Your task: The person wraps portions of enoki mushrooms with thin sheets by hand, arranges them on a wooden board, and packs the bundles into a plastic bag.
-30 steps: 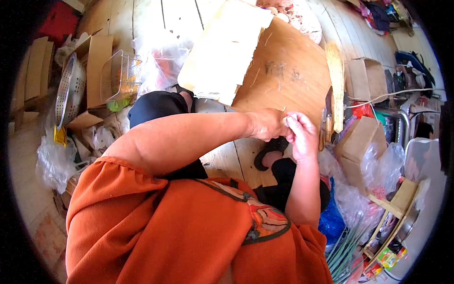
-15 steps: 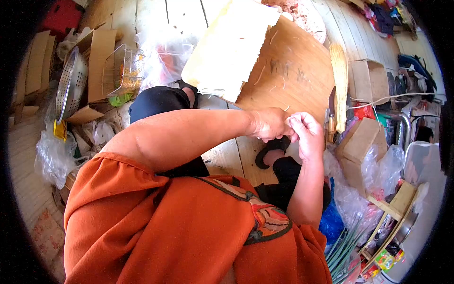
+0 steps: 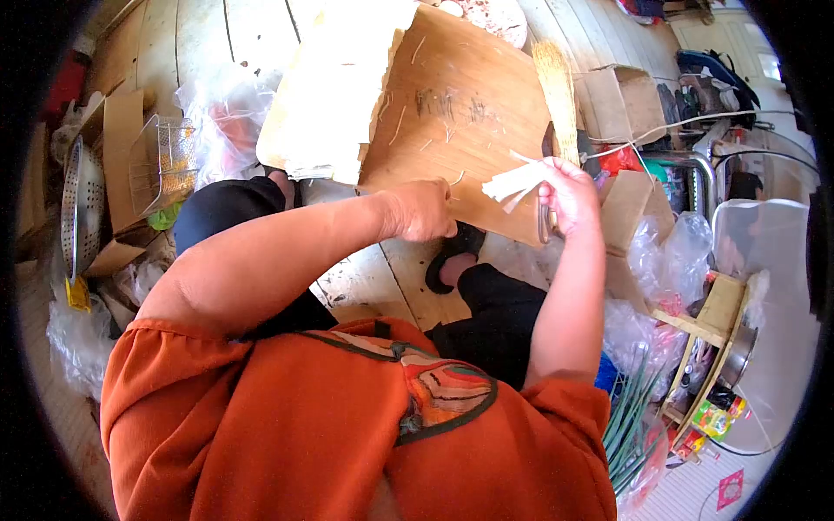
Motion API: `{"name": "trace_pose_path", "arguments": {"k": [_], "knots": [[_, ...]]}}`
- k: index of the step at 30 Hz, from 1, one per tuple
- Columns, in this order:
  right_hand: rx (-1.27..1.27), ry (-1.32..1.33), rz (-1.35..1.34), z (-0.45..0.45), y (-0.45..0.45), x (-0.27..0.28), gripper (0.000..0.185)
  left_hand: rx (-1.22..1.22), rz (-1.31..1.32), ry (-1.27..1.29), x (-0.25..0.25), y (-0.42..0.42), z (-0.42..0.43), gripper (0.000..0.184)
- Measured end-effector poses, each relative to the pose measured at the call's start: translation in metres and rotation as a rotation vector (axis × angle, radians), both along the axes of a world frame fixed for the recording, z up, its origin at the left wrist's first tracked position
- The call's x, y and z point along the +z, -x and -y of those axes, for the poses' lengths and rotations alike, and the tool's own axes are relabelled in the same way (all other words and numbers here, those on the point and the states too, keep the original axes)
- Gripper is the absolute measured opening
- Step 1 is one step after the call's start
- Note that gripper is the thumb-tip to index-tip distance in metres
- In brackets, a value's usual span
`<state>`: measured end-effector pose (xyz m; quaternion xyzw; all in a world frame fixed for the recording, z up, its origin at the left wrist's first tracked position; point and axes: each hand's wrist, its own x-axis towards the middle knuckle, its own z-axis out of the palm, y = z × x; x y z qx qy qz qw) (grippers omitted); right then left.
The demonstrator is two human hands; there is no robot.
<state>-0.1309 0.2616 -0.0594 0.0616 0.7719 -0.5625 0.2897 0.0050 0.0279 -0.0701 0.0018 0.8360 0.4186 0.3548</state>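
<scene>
My right hand [image 3: 571, 198] is closed on a small bunch of pale, flat strips [image 3: 518, 181], pinched between thumb and fingers above the right edge of a wooden board [image 3: 486, 78]. Over the board's near edge, my left hand [image 3: 419, 209] is curled with its back toward me. Its fingertips are hidden, so whatever it may hold does not show. Several thin pale scraps lie scattered across the board. Covering the board's left side is a large cream sheet [image 3: 326, 104] with a ragged edge. Just below my right hand shows a dark curved object, too small to name.
A straw broom [image 3: 556, 95] leans along the board's right side. Cardboard boxes [image 3: 621, 104], plastic bags [image 3: 228, 117] and a wooden rack [image 3: 708, 326] crowd both sides. A metal colander [image 3: 82, 208] stands at left. Long green stalks [image 3: 630, 425] lie at lower right.
My hands, together before, have moved apart. The pale strips now show plainly in my right hand. The whole view has swung, so the board sits farther left.
</scene>
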Motion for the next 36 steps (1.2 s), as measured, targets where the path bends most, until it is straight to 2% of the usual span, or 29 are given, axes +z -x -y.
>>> {"name": "trace_pose_path", "arguments": {"k": [1,3,5,7,8,9,11,13,14,15,16,17,18,20,23,24,26,27,29,33,36], "knots": [[0.048,-0.104,0.002,-0.004,0.011,0.001,0.015,0.001,-0.001,-0.002,-0.001,-0.001,-0.002,0.065],[0.085,-0.208,0.032,-0.004,0.027,0.004,0.017,-0.178,-0.008,-0.019,-0.008,-0.001,-0.005,0.059],[0.129,-0.309,0.06,0.003,0.043,0.002,0.018,-0.196,-0.033,-0.016,-0.012,-0.005,-0.009,0.057],[0.134,-0.43,-0.002,0.01,0.059,-0.011,0.023,-0.176,-0.116,-0.017,-0.003,-0.009,-0.006,0.036],[0.03,-0.392,-0.098,0.011,0.066,-0.025,0.026,-0.167,-0.112,-0.014,-0.005,-0.008,-0.006,0.036],[-0.09,-0.5,-0.241,0.025,0.064,-0.024,0.029,-0.208,-0.117,0.009,-0.009,-0.006,-0.007,0.035],[-0.08,-0.58,-0.475,0.027,0.075,-0.044,0.031,-0.245,-0.118,0.032,-0.009,-0.005,-0.006,0.035],[0.179,-0.601,-0.667,0.035,0.061,-0.057,0.036,-0.251,-0.103,0.088,-0.001,-0.007,-0.004,0.031],[0.148,-0.32,-0.47,0.04,0.055,-0.075,0.035,-0.247,-0.102,0.087,-0.001,-0.007,-0.004,0.031],[0.286,-0.503,-0.634,0.048,0.047,-0.088,0.035,-0.348,-0.152,0.073,-0.002,-0.008,-0.004,0.031],[0.342,-0.51,-0.614,0.053,0.043,-0.097,0.038,-0.451,-0.201,0.06,-0.003,-0.009,-0.003,0.032],[0.398,-0.516,-0.592,0.063,0.033,-0.099,0.04,-0.45,-0.199,0.062,-0.007,-0.013,-0.004,0.032],[0.4,-0.514,-0.592,0.076,0.022,-0.095,0.04,-0.449,-0.215,0.059,-0.012,-0.018,-0.005,0.03],[0.417,-0.7,-0.726,0.096,0.006,-0.086,0.039,-0.443,-0.234,0.055,-0.014,-0.023,-0.004,0.028],[0.435,-0.711,-0.885,0.1,0.0,-0.075,0.039,-0.506,-0.201,0.05,-0.01,-0.024,-0.001,0.023],[0.437,-0.719,-0.892,0.094,0.003,-0.072,0.039,-0.507,-0.219,0.113,-0.01,-0.025,0.001,0.025],[0.373,-0.781,-1.072,0.074,0.019,-0.063,0.039,-0.511,-0.245,0.173,-0.009,-0.025,0.003,0.027],[0.317,-0.824,-0.855,0.064,0.029,-0.054,0.042,-0.505,-0.236,0.191,-0.007,-0.024,0.003,0.026],[0.167,-0.987,-0.903,0.028,0.06,-0.057,0.048,-0.498,-0.232,0.207,-0.005,-0.024,0.003,0.026],[0.114,-1.062,-0.839,0.012,0.087,-0.045,0.056,-0.601,-0.216,0.212,-0.012,-0.032,-0.003,0.026],[0.151,-1.119,-0.624,0.003,0.108,-0.048,0.065,-0.513,-0.306,0.149,-0.013,-0.034,-0.007,0.022]]}}
